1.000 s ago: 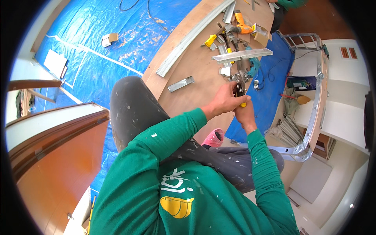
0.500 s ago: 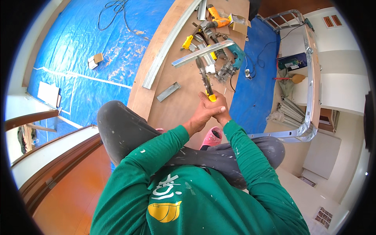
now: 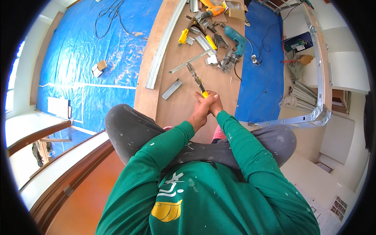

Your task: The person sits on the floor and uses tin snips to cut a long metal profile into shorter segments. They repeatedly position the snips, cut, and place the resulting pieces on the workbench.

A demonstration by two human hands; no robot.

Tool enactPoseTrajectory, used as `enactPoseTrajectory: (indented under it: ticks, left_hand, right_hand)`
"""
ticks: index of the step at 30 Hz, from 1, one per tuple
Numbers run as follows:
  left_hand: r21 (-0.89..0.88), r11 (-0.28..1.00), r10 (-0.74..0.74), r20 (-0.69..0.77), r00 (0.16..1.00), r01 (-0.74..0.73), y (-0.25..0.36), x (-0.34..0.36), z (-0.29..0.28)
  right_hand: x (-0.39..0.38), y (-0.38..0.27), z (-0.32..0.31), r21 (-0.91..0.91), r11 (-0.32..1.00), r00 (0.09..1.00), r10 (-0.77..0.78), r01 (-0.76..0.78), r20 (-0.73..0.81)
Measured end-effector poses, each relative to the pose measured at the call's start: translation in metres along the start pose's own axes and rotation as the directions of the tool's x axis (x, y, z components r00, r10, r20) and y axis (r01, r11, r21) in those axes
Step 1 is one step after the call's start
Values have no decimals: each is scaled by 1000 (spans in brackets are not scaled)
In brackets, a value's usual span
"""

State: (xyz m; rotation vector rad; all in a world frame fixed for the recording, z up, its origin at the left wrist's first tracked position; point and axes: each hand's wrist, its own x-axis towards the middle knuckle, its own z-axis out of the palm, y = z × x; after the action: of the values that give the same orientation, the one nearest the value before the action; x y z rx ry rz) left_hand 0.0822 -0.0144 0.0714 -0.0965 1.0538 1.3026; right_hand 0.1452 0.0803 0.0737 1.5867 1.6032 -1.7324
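Observation:
My left hand [image 3: 201, 107] is wrapped over my right hand [image 3: 215, 105], both closed round the yellow handles of a pair of metal snips [image 3: 196, 79] above the plywood board [image 3: 188, 121]. The snips point away from me, their jaws beside a thin metal strip [image 3: 178, 67]; I cannot tell whether they touch it. A short metal channel [image 3: 171, 89] lies to the left. Farther up the board lie yellow-handled tools [image 3: 182, 38], metal offcuts [image 3: 219, 41], a teal power tool [image 3: 235, 38] and an orange drill [image 3: 212, 10]. My crossed legs are below my hands.
A long metal profile [image 3: 164, 47] runs along the board's left. Blue sheeting [image 3: 70, 55] flanks the board, with cords and an opened small box [image 3: 98, 68]. An aluminium ladder frame [image 3: 316, 115] runs along the right. Someone's foot [image 3: 246, 21] shows at the top edge.
The snips swung to point away from me as my hands came together on the handles. The metal strip appears lower and turned. My view shifted, showing more floor to the left.

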Motion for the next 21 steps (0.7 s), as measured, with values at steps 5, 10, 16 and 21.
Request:
enactPoseTrajectory:
  ticks: [5,10,16,21]
  left_hand:
    - [95,994,-46,-138,989,59,-8,10,-6]
    - [158,975,-112,-244,963,154,-6,7,-11]
    - [258,966,-21,-24,999,26,19,20,-5]
    - [263,802,551,23,834,-536,94,30,-2]
  right_hand:
    - [16,37,29,190,955,938,-165,230,-306]
    - [19,42,43,250,942,945,-148,225,-292]
    - [29,19,23,193,921,889,-245,338,-386]
    - [-14,-47,3,55,856,755,-421,514,-503]
